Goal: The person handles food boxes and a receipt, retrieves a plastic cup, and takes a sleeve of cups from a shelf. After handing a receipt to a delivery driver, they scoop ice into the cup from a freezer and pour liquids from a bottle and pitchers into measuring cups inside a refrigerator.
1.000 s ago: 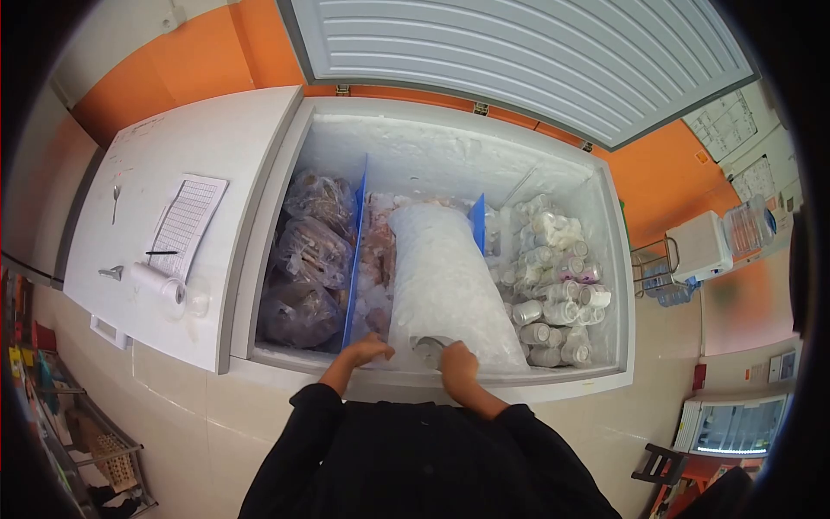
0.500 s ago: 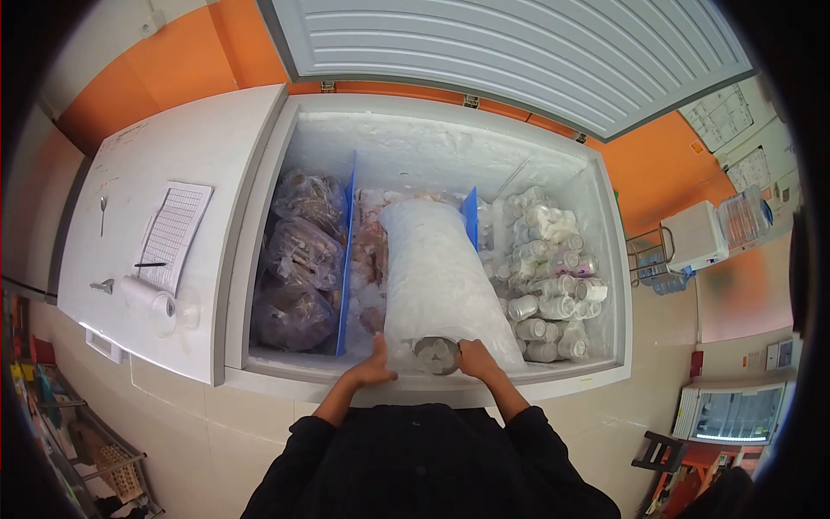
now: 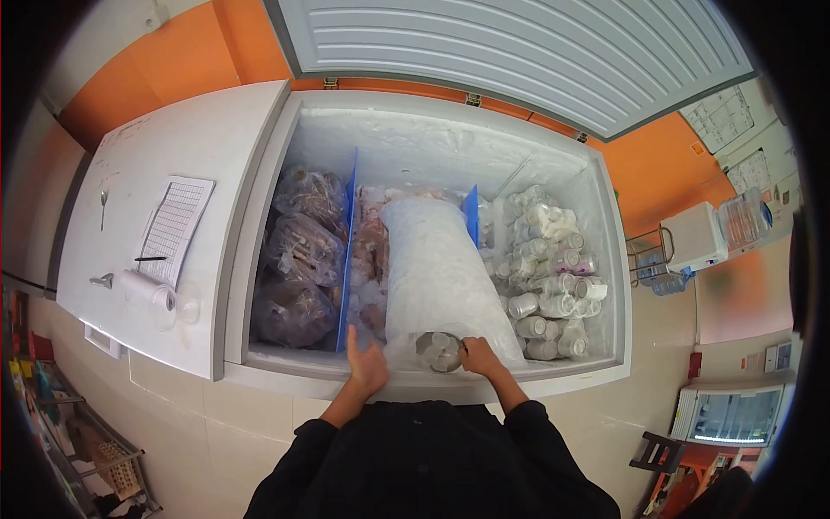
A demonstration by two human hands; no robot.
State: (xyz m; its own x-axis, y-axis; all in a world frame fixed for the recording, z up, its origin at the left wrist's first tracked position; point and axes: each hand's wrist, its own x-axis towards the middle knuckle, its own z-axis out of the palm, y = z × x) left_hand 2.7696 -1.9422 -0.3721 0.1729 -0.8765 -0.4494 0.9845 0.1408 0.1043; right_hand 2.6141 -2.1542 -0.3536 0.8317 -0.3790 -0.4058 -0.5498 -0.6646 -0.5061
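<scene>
A long white bag of ice (image 3: 445, 268) lies in the middle of the open chest freezer (image 3: 618, 285). At the bag's near end is a round metal cup (image 3: 439, 352) with pieces of ice in it. My right hand (image 3: 482, 356) is closed on the cup's right side. Left of the cup, my left hand (image 3: 367, 365) is over the freezer's front rim, its thumb and index finger apart, and nothing shows in it.
Blue dividers (image 3: 348, 259) separate wrapped bags (image 3: 303, 251) on the left from the middle. Frosty cups and bottles (image 3: 553, 285) fill the right side. The raised lid (image 3: 519, 60) stands behind. A white top (image 3: 130, 225) at the left bears papers (image 3: 177, 225), a pen and a spoon.
My left hand has turned and its fingers point more upward, slightly left of before. The cup now shows more ice pieces, with my right hand still on it.
</scene>
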